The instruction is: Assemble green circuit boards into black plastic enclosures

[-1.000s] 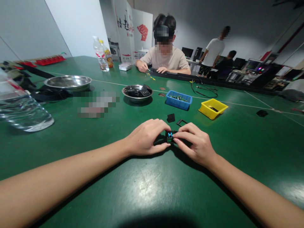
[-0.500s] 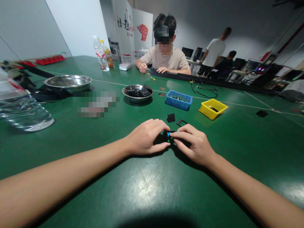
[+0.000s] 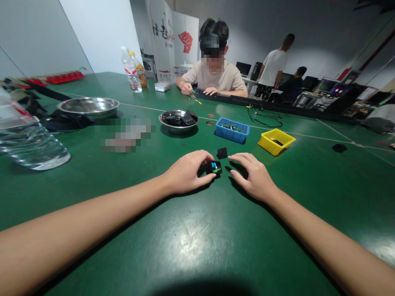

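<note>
Black box with its guts showing is what we're working on, and it's sitting on our side of the blue bin, a bit to the left of it. The green table is running all around that bin, so for doing this bit well we're better off bracing the box against it; whether it's resting fully flat, we're not able to tell. Our left hand is steadying, and we're reckoning a light hold on the outer walls is beating a hard squeeze. Our right hand is hovering nearer us than the bin, a touch to its right, so it's leaving us a decent look inside. The black square piece is lying between box and bin, so we're wanting to watch we're not bumping it. For the blue part and green part inside, gentle is winning, we're thinking: no pinching, no tipping.

Fingers: our left ones are curving into a narrow C, thumb nearest us, forefinger toward the bin, holding the box. Our right ones are standing wide from the thumb, gripping nothing we're seeing; contact at their undersides, we're not able to tell.
</note>
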Demonstrator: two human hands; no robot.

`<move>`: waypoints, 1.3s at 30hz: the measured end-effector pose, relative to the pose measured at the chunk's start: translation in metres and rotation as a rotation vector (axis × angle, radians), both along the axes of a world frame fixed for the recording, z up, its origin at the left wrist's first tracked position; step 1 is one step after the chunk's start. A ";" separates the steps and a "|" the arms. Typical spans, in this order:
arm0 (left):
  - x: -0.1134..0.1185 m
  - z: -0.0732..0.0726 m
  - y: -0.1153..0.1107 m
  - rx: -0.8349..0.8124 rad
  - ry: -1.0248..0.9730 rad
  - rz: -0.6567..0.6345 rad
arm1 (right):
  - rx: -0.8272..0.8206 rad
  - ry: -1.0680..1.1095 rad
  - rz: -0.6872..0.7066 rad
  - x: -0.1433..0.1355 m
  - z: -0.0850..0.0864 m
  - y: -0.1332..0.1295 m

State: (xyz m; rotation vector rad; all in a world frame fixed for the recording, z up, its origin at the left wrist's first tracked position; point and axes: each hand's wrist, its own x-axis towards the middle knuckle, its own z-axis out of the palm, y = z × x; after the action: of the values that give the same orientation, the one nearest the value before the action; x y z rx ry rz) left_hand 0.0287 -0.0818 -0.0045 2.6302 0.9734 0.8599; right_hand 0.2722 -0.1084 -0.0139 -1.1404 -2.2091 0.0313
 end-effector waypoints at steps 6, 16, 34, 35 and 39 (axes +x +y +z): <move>0.002 -0.001 0.002 -0.057 0.008 0.094 | -0.047 -0.109 -0.134 -0.010 -0.005 0.015; -0.003 -0.005 0.008 -0.064 0.090 0.215 | -0.042 -0.127 -0.157 -0.024 -0.008 0.051; -0.006 0.005 -0.003 0.123 -0.026 -0.007 | -0.514 0.937 -0.120 -0.019 -0.003 -0.023; -0.005 0.006 -0.005 0.132 -0.022 -0.035 | -0.550 0.990 -0.114 -0.019 -0.004 -0.023; 0.000 0.006 -0.013 0.150 -0.015 -0.080 | -0.645 1.116 -0.090 -0.023 -0.006 -0.021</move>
State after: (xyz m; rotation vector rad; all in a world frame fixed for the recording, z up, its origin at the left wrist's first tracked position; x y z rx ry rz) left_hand 0.0287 -0.0948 0.0020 2.7619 0.8233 0.9679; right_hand 0.2491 -0.1292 -0.0200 -1.1117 -1.1358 1.1169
